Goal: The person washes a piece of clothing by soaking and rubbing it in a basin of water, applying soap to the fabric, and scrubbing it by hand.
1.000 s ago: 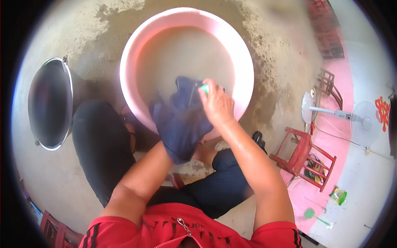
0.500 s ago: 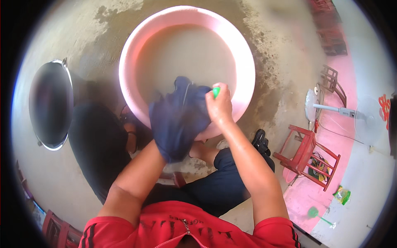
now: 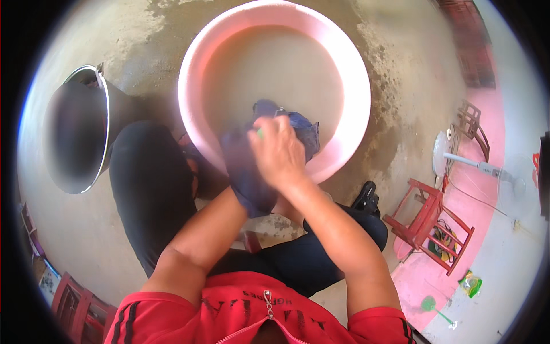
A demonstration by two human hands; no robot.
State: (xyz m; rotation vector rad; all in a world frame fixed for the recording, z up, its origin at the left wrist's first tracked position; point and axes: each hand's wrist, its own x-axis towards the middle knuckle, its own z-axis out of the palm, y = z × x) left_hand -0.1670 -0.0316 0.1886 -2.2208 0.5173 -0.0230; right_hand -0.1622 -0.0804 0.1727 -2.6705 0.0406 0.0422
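A dark blue piece of clothing (image 3: pixel 238 163) is draped over my left forearm (image 3: pixel 206 229) at the near side of a pink tub (image 3: pixel 192 94). The cloth covers my left hand, so its fingers cannot be seen. My right hand (image 3: pixel 279 152) is closed and pressed against the top of the clothing. A bit of a small green object (image 3: pixel 260 133) shows at its fingers; the rest is hidden in the grip. Cloudy greyish water (image 3: pixel 275 66) fills the tub, and the far end of the clothing hangs over it.
A black bucket (image 3: pixel 77 135) with a metal handle stands at the left. On the right are a red wooden chair (image 3: pixel 427 221), a standing fan (image 3: pixel 472 163) with a cord, a green fly swatter (image 3: pixel 429 305) and a green packet (image 3: pixel 471 284). The concrete floor (image 3: pixel 389 74) has wet patches.
My right hand has swung left from the clothing's right edge onto its top, still gripping the green object. The clothing is more bunched, and the view has shifted slightly.
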